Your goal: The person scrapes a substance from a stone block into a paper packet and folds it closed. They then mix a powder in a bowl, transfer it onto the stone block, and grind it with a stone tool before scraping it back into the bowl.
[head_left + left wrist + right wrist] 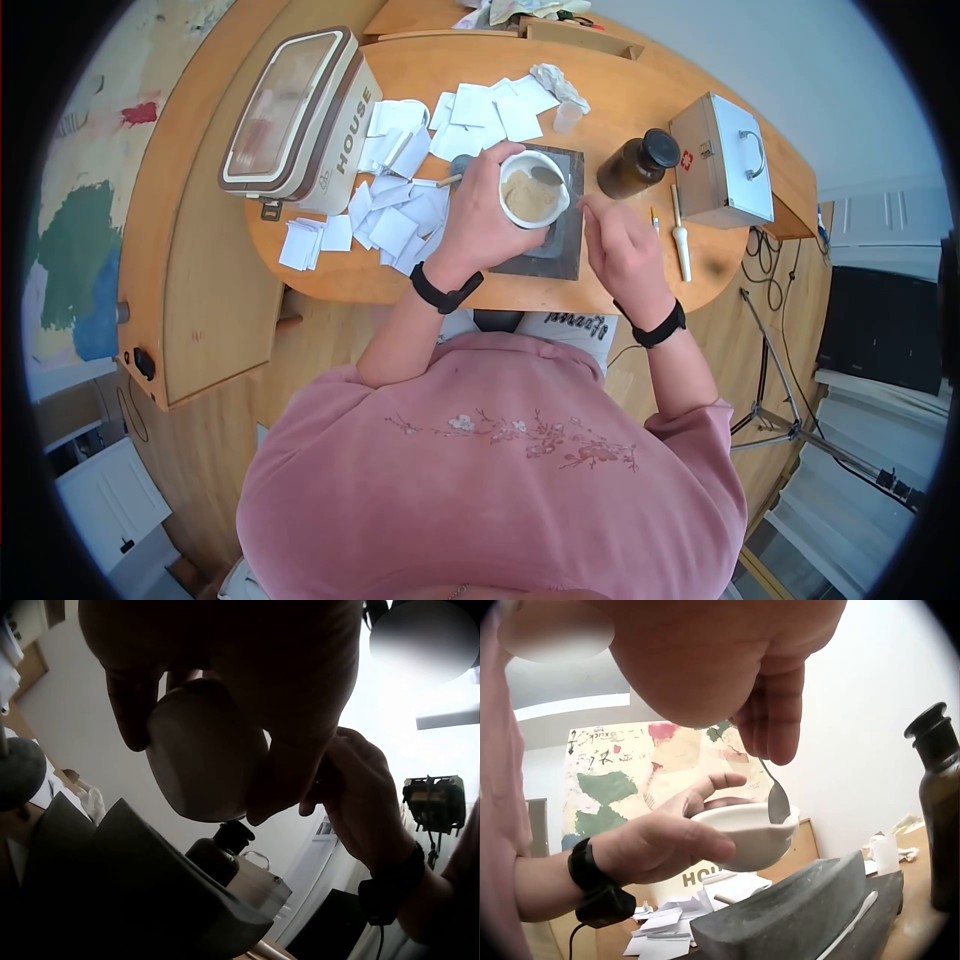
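My left hand (478,218) grips a small white bowl (562,203) by its sides, raised above a dark grey board (567,258). Pale beige powder (530,197) lies inside. My right hand (627,252) pinches a metal spoon (778,801), whose head dips inside the bowl's rim in the right wrist view. Under the bowl, that view shows a grey boat-shaped trough (780,911), with a pale slender tool (851,926) beside it. In the left wrist view the bowl (206,754) is dark, with fingers round it; its contents are hidden there.
White paper squares (395,230) spread left of the board, near a HOUSE-marked case (345,140). To the right stand a brown bottle (625,172) and a silver first-aid box (715,175); a white-handled tool (682,245) lies before them. A small cup (567,118) is behind.
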`<state>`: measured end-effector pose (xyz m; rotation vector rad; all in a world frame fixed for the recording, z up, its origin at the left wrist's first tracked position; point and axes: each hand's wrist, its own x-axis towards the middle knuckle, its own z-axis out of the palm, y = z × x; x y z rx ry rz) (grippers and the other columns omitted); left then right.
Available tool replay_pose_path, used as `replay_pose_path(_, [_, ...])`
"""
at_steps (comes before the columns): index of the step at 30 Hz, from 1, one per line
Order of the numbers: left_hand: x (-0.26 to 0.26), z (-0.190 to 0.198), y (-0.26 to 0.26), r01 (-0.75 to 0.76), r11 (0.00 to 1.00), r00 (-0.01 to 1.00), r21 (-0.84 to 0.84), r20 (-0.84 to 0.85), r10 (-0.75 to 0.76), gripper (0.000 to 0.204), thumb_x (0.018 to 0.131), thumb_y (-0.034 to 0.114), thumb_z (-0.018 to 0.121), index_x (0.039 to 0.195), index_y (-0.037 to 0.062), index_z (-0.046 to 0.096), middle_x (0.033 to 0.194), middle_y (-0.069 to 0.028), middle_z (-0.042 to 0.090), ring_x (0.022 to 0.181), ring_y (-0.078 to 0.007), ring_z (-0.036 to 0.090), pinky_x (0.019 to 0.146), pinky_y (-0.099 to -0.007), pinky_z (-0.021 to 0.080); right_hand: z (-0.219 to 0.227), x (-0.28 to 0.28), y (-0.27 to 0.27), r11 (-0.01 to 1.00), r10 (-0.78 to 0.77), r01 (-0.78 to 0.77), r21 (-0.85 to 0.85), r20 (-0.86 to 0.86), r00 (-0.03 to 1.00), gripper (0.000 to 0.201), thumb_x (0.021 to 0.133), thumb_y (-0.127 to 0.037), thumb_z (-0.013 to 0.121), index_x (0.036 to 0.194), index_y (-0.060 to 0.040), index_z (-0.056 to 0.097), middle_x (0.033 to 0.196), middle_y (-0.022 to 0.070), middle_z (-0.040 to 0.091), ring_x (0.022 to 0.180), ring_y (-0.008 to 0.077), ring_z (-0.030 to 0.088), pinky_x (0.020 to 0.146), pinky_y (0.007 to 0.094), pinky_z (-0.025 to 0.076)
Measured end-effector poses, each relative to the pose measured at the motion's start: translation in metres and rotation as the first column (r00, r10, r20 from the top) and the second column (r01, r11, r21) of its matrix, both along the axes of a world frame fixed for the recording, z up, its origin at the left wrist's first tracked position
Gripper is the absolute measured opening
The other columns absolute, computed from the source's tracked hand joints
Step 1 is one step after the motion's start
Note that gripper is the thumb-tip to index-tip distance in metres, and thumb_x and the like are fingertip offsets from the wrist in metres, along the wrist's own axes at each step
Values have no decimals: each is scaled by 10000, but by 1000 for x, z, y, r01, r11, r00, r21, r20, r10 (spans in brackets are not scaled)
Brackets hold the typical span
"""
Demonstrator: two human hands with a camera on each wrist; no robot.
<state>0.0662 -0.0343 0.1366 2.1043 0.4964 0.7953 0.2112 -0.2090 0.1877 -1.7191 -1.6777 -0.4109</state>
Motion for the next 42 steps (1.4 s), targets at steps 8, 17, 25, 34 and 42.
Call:
replay_pose_path(8, [5, 15, 1, -46, 999, 999, 24, 13, 46, 945, 680, 163, 944, 1507, 88, 493, 1321, -209, 663, 1233, -465, 620, 1038, -549, 548, -16, -36, -12, 999, -53, 54, 2, -151, 987, 238, 966, 94, 749, 1187, 48, 672, 918, 158, 746, 755, 321, 741, 668, 418, 601])
replay_pose_path(17, [11, 11, 2, -70, 993, 997, 92, -11, 71, 994, 621, 120, 939, 1512, 58, 503, 1364, -200, 656, 1270, -460, 588, 1063, -541, 545, -20, -72, -2, 993, -40, 81, 87, -394, 918, 152, 1012, 80, 712, 1161, 57, 686, 965, 165, 796, 802, 316, 787, 712, 403, 635])
replay_pose_path(25, [4, 16, -3, -98, 987, 995, 130, -3, 100, 1062, 535, 191, 975, 1480, -10, 533, 1383, -210, 652, 1245, -464, 577, 1083, -517, 521, -15, -94, 13, 981, -57, 171, 93, -702, 710, 96, 1133, -5, 615, 1127, 63, 682, 953, 162, 827, 815, 231, 824, 770, 350, 661])
replay_pose_path(34, [4, 11, -4, -99, 962, 994, 256, 62, 86, 910, 656, 166, 959, 1455, 0, 555, 1394, -192, 661, 1235, -444, 600, 1080, -507, 516, -25, -92, 20, 961, 60, 233, 147, -937, 344, 247, 1213, -102, 494, 1195, 95, 641, 1022, 223, 828, 877, 239, 822, 843, 370, 688])
replay_pose_path(42, [3, 4, -6, -110, 962, 992, 249, 89, 91, 846, 685, 102, 944, 1440, 22, 571, 1390, -182, 667, 1259, -435, 609, 1081, -502, 521, -35, -73, 19, 952, 131, 251, 173, -976, 176, 258, 1216, -139, 530, 1184, 85, 652, 1039, 217, 833, 869, 216, 819, 823, 353, 692])
